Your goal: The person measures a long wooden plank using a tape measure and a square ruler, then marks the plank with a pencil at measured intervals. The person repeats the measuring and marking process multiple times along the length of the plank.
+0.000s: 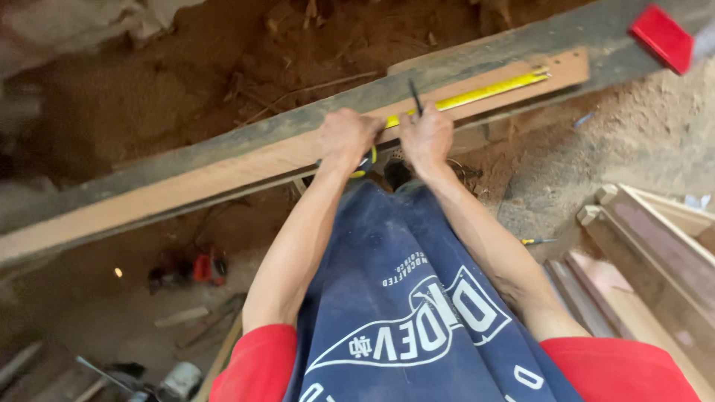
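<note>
Red flat rectangular tag or block [661, 37] at top right, sitting on the far end of the beam; no lettering readable. Blue apron [402, 298] with a white printed emblem fills the lower centre.

Wooden plank [223, 175] lies on a darker beam [186, 149], long axis running diagonally from lower left to upper right. Plank is pale reddish-brown, flat, clean-edged, right end squared off near the red tag.

Yellow tape measure blade [484, 91] is stretched along the plank on the same axis, hook end pointing upper right. Its case sits under the left hand [346, 138], which is clenched over it and presses it to the plank; only a yellow-black sliver shows.

Right hand [426, 135] is closed around a dark pencil [415, 97], tip on the plank just beside the tape, pencil pointing up and away.

The two hands are close together, mid-plank. Sawdust-covered floor [633, 141] below, stacked timber [655, 246] at right, red power tool [205, 268] on the floor at left.
</note>
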